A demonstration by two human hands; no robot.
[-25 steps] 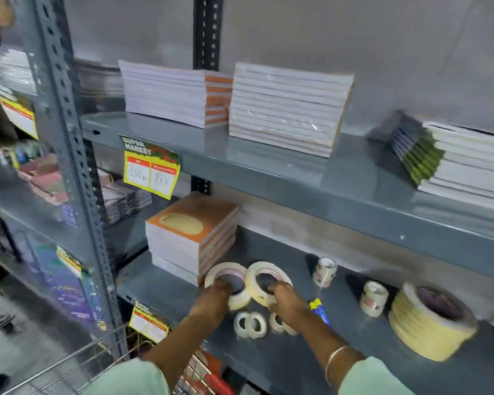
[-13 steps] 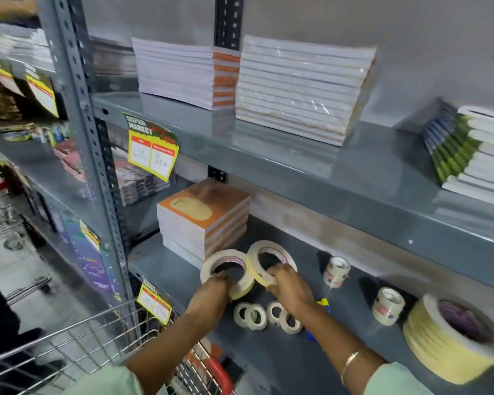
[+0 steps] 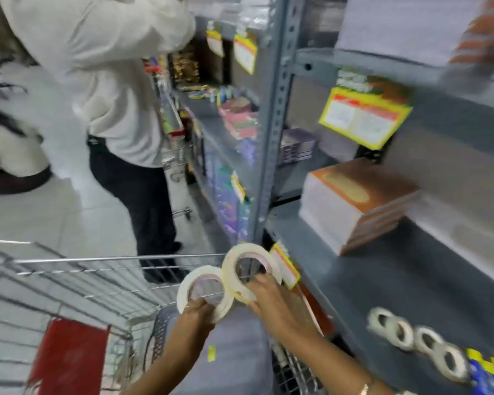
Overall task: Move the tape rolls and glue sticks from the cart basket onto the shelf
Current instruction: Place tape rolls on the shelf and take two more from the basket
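Observation:
My left hand [image 3: 196,316] grips a large white tape roll [image 3: 183,289] upright over the wire cart basket [image 3: 77,280]. Just to its right, my right hand [image 3: 271,297] holds a second large cream tape roll [image 3: 230,266], and the two rolls touch. Both are off the grey shelf [image 3: 368,275], in front of its left end. Several small tape rolls [image 3: 417,340] lie in a row on the shelf at the lower right, next to a blue and yellow glue stick pack [image 3: 488,372]. The picture is blurred.
A stack of orange-covered notebooks [image 3: 351,201] sits on the shelf behind. A grey upright post [image 3: 271,132] carries yellow price tags [image 3: 365,115]. A person in a white shirt and dark trousers [image 3: 117,109] stands to the left by another cart. A red panel [image 3: 66,357] lies in my cart.
Both hands have lifted the two large tape rolls off the shelf and pulled them left, over the cart. The view has swung left toward the aisle.

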